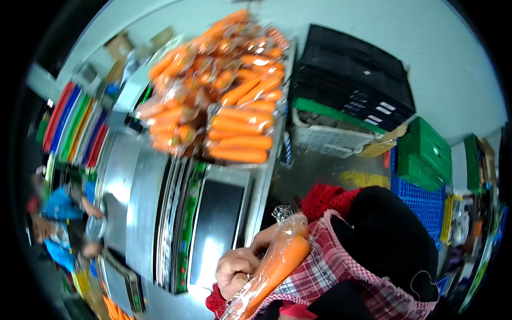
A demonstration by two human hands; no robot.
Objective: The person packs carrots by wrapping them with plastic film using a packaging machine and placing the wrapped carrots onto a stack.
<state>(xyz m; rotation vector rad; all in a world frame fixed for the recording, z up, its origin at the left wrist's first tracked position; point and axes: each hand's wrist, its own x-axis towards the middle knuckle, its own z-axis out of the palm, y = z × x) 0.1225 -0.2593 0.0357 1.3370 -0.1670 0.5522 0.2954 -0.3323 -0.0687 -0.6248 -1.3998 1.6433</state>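
Note:
A clear plastic bag of carrots (277, 272) lies slantwise in front of my checked apron, its twisted, bunched end pointing up. My left hand (234, 271) is at its left edge, fingers curled and closed on the plastic. Partly behind the bag is my right hand (265, 238); its fingers are hidden, so their grip does not show. Just left of the hands is a dark flat plate (213, 226) in a metal frame. Beyond it, a large pile of bagged carrots (240, 128) covers the far part of the metal counter.
Black crates (354, 74) stand on a light crate (330, 140) by the wall. Green crates (425, 152) and a blue crate (421, 200) are at the right. Across the steel worktop (141, 197), a person in blue (61, 205) works at the left, near colourful upright boards (74, 125).

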